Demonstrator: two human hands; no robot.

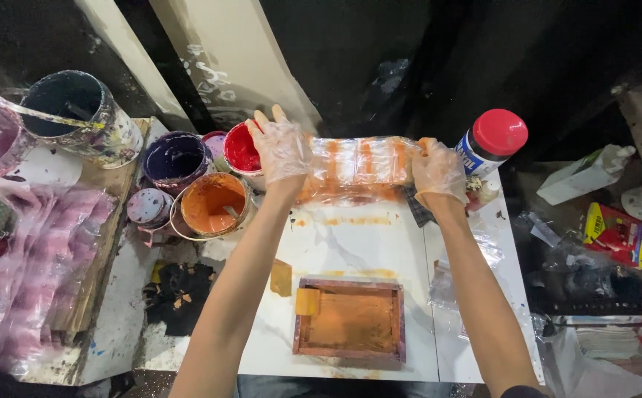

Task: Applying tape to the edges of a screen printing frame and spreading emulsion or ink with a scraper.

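Both hands gloved in thin clear plastic. Left hand [282, 151] and right hand [437, 171] each grip one end of a clear plastic sheet [358, 168] streaked with orange bands, held stretched flat between them at the far edge of the white desk [350, 247]. Fingers of the left hand are closed over the sheet's left end, fingertips pointing away; fingers of the right hand are curled shut on the right end. Sheet hangs just above orange smears on the desk surface. Near edge of the desk: a small wooden-framed screen [350, 320], orange-stained, with a yellow scraper [307, 301] lying on its left corner. Left of the hands: open paint tubs, one orange [212, 204], one red [241, 149], one dark purple [176, 158]. Right of the right hand: a can with a red cap [492, 141], close beside it. Judgement: keep the sheet taut and level, both ends gripped evenly, wet side away from gloves, to avoid smudging the bands.
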